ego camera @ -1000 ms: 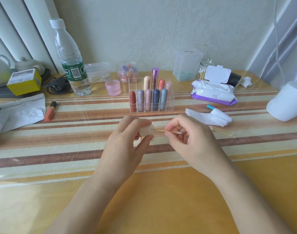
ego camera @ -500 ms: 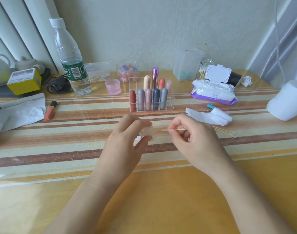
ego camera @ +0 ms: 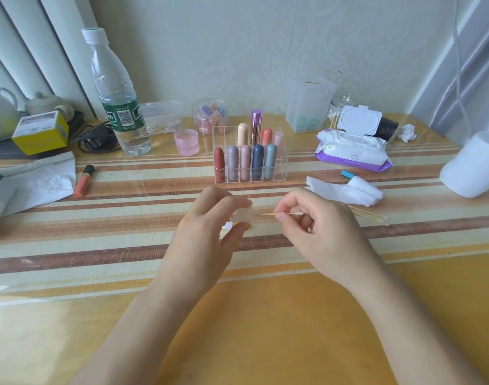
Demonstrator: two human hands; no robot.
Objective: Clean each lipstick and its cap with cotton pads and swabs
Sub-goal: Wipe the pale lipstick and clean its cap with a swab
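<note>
Head view: left hand (ego camera: 207,226) pinches a pale cap (ego camera: 243,216) between thumb and fingers, above the surface (ego camera: 121,234). Right hand (ego camera: 318,232) pinches a swab (ego camera: 282,214) with thumb and forefinger. The stick is level, its left tip just beside the cap; contact unclear. Lipsticks (ego camera: 257,162) stand in a rack (ego camera: 280,173) behind both hands.

Soft even daylight, sharp focus, edges bowed.
</note>
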